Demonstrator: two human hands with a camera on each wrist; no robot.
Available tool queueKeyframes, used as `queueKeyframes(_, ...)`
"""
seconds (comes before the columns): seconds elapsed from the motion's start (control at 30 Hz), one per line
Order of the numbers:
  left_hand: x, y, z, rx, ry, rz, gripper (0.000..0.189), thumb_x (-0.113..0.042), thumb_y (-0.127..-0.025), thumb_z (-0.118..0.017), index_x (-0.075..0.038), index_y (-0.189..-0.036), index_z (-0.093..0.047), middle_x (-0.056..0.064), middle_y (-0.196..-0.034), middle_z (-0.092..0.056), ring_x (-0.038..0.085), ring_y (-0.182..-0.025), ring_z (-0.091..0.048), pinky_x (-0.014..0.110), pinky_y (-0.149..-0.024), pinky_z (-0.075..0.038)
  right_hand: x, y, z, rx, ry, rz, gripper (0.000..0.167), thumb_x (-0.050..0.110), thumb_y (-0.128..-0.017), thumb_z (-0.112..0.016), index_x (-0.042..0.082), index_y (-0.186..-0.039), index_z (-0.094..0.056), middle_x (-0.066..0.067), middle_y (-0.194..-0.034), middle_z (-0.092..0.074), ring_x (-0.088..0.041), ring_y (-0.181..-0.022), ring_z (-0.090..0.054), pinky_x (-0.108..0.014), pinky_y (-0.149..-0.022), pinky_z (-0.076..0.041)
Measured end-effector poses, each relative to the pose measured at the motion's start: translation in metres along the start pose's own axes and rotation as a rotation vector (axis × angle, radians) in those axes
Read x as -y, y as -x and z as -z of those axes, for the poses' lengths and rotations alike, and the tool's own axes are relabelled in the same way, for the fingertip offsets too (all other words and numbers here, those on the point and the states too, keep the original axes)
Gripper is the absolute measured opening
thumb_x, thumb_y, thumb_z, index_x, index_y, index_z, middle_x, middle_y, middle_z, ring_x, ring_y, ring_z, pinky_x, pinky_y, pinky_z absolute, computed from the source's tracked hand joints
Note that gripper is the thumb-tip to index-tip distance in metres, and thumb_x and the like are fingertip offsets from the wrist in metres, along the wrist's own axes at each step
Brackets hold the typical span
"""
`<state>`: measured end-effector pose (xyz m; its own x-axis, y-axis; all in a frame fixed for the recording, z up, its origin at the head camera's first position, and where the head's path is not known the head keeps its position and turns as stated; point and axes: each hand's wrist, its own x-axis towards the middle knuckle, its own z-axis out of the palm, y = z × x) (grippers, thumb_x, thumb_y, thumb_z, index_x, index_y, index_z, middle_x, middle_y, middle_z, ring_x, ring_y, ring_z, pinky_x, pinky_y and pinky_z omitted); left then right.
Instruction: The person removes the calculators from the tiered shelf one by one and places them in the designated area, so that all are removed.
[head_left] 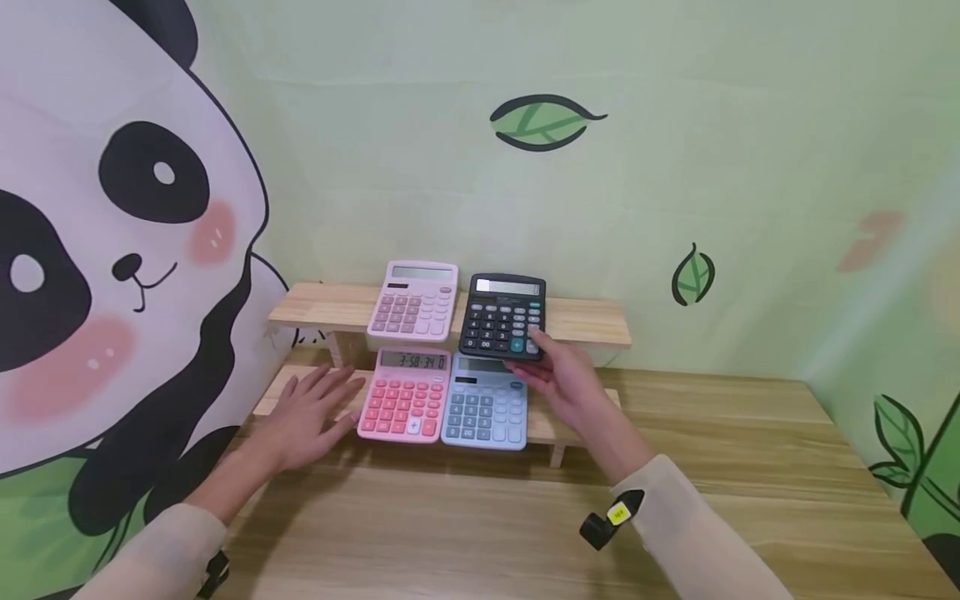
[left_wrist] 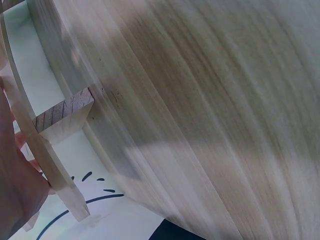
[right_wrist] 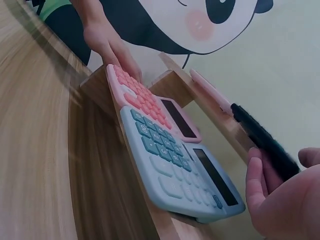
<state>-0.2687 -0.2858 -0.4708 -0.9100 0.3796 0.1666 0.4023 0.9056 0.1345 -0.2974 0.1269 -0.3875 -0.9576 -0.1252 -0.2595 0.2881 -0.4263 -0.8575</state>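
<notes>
My right hand [head_left: 558,379] pinches the lower right corner of a black calculator [head_left: 501,317], thumb on top and fingers beneath. That calculator is on or just above the upper wooden shelf; whether it touches is unclear. To its left lies a pale pink calculator [head_left: 413,300]. On the lower shelf a brighter pink calculator [head_left: 405,396], with digits on its display, lies beside a light blue calculator [head_left: 485,404]. My left hand [head_left: 311,417] rests on the lower shelf's left end with fingers spread, next to the brighter pink calculator. In the left wrist view only part of the left hand [left_wrist: 20,185] shows.
The two-tier wooden stand has an upper shelf [head_left: 588,319] and a lower shelf [head_left: 551,429] on short legs. It stands on a wood-grain table [head_left: 450,525]. Behind is a green backdrop [head_left: 420,183] with a panda and leaves printed on it.
</notes>
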Motion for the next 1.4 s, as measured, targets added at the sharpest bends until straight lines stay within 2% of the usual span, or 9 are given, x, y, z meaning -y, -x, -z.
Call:
queueKeyframes(0.2,0.001,0.000,-0.001,0.002,0.004,0.007,0.068,-0.059,-0.109,-0.041,-0.020,-0.164,-0.042,0.012,-0.172,-0.031,0.046,-0.159,-0.018,0.076,-0.122,-0.011,0.001,-0.004,-0.005,-0.043,0.014,-0.003,0.051,0.034,-0.101,-0.075,0.004,-0.139,-0.061,-0.019,-0.125,-0.074,-0.030,-0.106,-0.077,-0.035,-0.096,-0.061)
queueKeyframes(0.37,0.002,0.001,-0.001,-0.014,-0.008,0.011,0.068,-0.058,-0.109,-0.042,-0.019,-0.165,-0.042,0.012,-0.172,-0.031,0.046,-0.159,-0.017,0.076,-0.122,-0.011,0.004,-0.002,-0.010,-0.069,0.035,-0.001,0.056,0.037,-0.096,-0.080,0.004,-0.138,-0.062,-0.017,-0.123,-0.076,-0.029,-0.098,-0.079,-0.035,-0.092,-0.063)
queueKeyframes(0.6,0.001,0.001,-0.004,-0.024,-0.006,0.002,0.068,-0.059,-0.110,-0.040,-0.020,-0.165,-0.041,0.012,-0.172,-0.031,0.046,-0.159,-0.018,0.075,-0.122,-0.010,0.007,0.004,-0.007,-0.068,0.125,-0.004,0.050,0.031,-0.100,-0.076,0.004,-0.141,-0.063,-0.015,-0.121,-0.076,-0.025,-0.087,-0.078,-0.032,-0.081,-0.064)
queueKeyframes(0.67,-0.001,0.002,-0.004,-0.022,-0.006,0.009,0.068,-0.060,-0.109,-0.040,-0.020,-0.165,-0.041,0.012,-0.173,-0.031,0.046,-0.159,-0.017,0.075,-0.123,-0.010,0.007,0.006,-0.005,-0.050,0.144,-0.002,0.049,0.030,-0.102,-0.073,0.004,-0.142,-0.062,-0.015,-0.123,-0.075,-0.024,-0.088,-0.077,-0.033,-0.082,-0.064)
queueKeyframes(0.83,-0.003,0.003,-0.004,-0.019,-0.024,0.020,0.070,-0.061,-0.110,-0.037,-0.020,-0.166,-0.039,0.011,-0.174,-0.028,0.046,-0.160,-0.016,0.075,-0.123,-0.008,0.007,0.008,-0.001,0.006,0.129,0.005,0.046,0.023,-0.105,-0.068,0.004,-0.146,-0.059,-0.016,-0.134,-0.070,-0.025,-0.107,-0.075,-0.038,-0.093,-0.062)
queueKeyframes(0.97,-0.002,0.004,-0.008,-0.014,-0.039,0.020,0.070,-0.061,-0.110,-0.035,-0.020,-0.167,-0.036,0.011,-0.174,-0.026,0.045,-0.160,-0.014,0.074,-0.124,-0.007,0.007,0.007,0.003,0.010,0.096,0.000,0.044,0.017,-0.104,-0.068,0.001,-0.144,-0.060,-0.017,-0.137,-0.069,-0.027,-0.115,-0.073,-0.040,-0.098,-0.060)
queueKeyframes(1.1,0.000,0.008,-0.013,-0.023,-0.064,0.018,0.070,-0.059,-0.110,-0.036,-0.019,-0.167,-0.036,0.011,-0.174,-0.027,0.045,-0.160,-0.015,0.075,-0.123,-0.009,0.006,0.006,0.008,-0.002,0.107,-0.002,0.046,0.016,-0.103,-0.070,0.000,-0.145,-0.058,-0.016,-0.135,-0.070,-0.024,-0.112,-0.074,-0.040,-0.102,-0.058)
queueKeyframes(1.3,-0.003,0.005,-0.012,-0.058,-0.070,-0.005,0.067,-0.055,-0.110,-0.039,-0.017,-0.166,-0.038,0.012,-0.173,-0.031,0.046,-0.159,-0.018,0.075,-0.122,-0.012,0.014,0.010,0.028,-0.024,0.212,0.052,0.050,0.016,-0.104,-0.069,-0.002,-0.149,-0.055,-0.004,-0.114,-0.078,-0.013,-0.097,-0.075,-0.032,-0.090,-0.060)
queueKeyframes(1.4,-0.003,0.002,-0.013,-0.057,-0.071,-0.004,0.067,-0.056,-0.110,-0.038,-0.019,-0.166,-0.037,0.011,-0.173,-0.029,0.045,-0.160,-0.016,0.075,-0.123,-0.011,0.026,0.017,0.042,-0.019,0.246,0.076,0.054,0.017,-0.105,-0.068,-0.004,-0.152,-0.051,-0.001,-0.111,-0.078,-0.011,-0.097,-0.074,-0.029,-0.090,-0.060)
